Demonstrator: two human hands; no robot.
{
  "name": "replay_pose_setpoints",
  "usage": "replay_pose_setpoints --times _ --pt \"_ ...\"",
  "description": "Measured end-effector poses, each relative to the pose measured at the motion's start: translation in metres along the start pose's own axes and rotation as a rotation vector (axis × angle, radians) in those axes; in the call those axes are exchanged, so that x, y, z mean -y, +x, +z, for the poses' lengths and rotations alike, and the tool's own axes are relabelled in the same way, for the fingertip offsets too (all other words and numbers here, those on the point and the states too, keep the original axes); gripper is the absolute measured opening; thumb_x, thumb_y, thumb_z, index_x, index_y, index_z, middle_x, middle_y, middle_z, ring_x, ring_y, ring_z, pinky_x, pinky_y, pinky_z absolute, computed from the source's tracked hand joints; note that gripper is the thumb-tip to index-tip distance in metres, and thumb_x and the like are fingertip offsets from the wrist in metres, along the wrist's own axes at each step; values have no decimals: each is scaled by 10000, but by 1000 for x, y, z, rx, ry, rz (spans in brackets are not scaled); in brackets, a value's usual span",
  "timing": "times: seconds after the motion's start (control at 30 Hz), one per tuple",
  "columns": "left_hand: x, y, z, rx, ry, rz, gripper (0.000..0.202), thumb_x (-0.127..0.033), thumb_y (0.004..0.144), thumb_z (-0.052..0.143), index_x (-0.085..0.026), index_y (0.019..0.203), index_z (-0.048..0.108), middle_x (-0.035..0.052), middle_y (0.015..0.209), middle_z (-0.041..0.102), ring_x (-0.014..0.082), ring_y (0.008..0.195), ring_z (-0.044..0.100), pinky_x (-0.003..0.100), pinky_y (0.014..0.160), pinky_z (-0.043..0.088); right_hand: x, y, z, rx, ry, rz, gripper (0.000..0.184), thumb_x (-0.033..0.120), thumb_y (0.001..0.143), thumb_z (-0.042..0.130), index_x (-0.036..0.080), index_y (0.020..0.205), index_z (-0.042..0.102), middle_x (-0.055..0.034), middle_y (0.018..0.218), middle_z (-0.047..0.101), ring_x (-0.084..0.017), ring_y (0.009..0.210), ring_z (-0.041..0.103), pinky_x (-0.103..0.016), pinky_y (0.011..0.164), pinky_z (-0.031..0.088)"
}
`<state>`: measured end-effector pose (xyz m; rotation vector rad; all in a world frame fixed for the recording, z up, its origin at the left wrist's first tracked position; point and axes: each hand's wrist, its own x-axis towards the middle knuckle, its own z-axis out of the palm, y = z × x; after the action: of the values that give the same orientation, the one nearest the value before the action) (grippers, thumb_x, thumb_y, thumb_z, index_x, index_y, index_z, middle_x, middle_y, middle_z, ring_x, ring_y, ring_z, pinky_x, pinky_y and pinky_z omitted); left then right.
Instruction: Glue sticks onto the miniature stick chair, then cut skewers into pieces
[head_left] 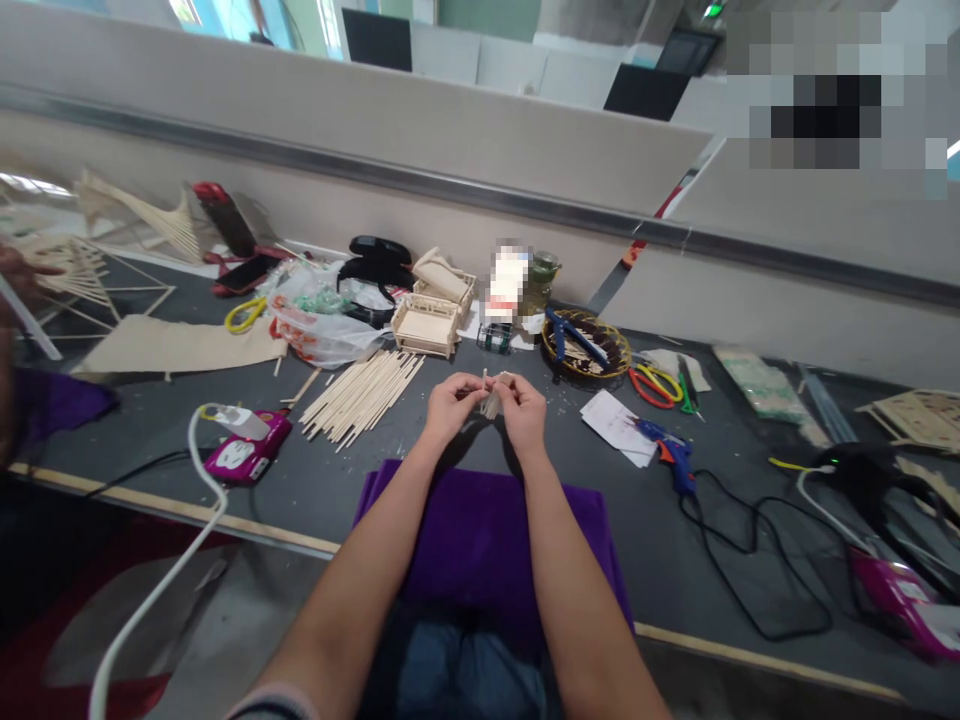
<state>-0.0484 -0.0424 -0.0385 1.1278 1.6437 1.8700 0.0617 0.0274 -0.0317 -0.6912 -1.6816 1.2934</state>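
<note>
In the frame's middle, the left hand (454,404) and right hand (523,408) pinch a small stick piece (492,406) that hard squeezing could snap.

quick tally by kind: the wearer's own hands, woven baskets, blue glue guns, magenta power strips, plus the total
Wearer's hands: 2
Woven basket: 1
Blue glue gun: 1
Magenta power strips: 2
Total: 6

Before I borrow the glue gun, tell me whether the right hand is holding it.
No, the glue gun lies on the table, well apart from the right hand.
</note>
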Motion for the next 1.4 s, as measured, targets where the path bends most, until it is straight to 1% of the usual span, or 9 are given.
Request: replay_pose_setpoints --times 0.1,0.23,0.33,0.43,0.63,0.8,0.93,1.17,1.4 --pt "11 0 4 39 15 -39 128 -273 675 696 -155 716 667 48 851 693 147 750 617 256 711 474 -4 2 0 26 86 48 181 341 788 613 210 871 705 -33 917 761 -199 845 698 -316 797 538" --pt "21 -3 8 99 113 -104 156 -296 707 675 -145 742 682 1 706 660 109 593 537 219 596 397 -11 5 -3 82 164 123 194 340 752 650 210 884 707 -47 965 762 -229 920 706 -364 851 545" --pt "24 -5 8 169 158 -72 183 -295 743 645 -146 813 726 -17 685 659 121 639 554 220 644 390 -12 5 -6 101 171 132 200 352 741 668 212 878 709 -59 991 762 -250 1068 667 -415 955 504" --pt "24 -7 8 214 202 -65 221 -327 774 617 -137 777 730 -27 646 629 131 655 556 222 659 386 -11 4 -6 133 163 103 163 324 744 667 218 858 713 -67 1016 759 -252 1200 595 -439 1037 442" --pt "21 -4 2 236 290 -70 277 -361 750 612 -126 610 654 -42 544 498 100 573 449 217 576 302 -4 2 -8 201 215 107 153 274 729 674 227 870 710 -50 975 765 -246 1047 679 -430 984 485" --pt "17 -2 1 312 111 -200 324 -425 684 640 -125 567 611 -44 507 445 80 515 354 224 535 266 3 1 -11 222 225 101 72 286 746 674 226 763 710 -54 925 769 -256 1137 636 -430 996 473" --pt "16 -2 4 317 12 -208 345 -454 641 663 -132 540 591 -30 509 470 87 526 369 228 536 284 4 0 -10 211 234 102 79 287 739 679 225 765 720 -53 924 770 -256 1127 641 -437 985 481" --pt "21 -1 6 303 25 -178 343 -428 639 677 -130 509 566 -47 483 449 73 503 359 219 523 262 5 1 -13 233 245 131 117 297 707 703 227 794 739 -46 940 772 -266 1127 642 -461 1001 473" --pt "18 -2 10 308 9 -198 193 -290 631 695 -112 573 650 -38 527 545 88 531 461 214 553 347 2 0 -11 226 272 132 104 256 711 687 222 790 746 -50 936 771 -255 1112 651 -435 987 482"
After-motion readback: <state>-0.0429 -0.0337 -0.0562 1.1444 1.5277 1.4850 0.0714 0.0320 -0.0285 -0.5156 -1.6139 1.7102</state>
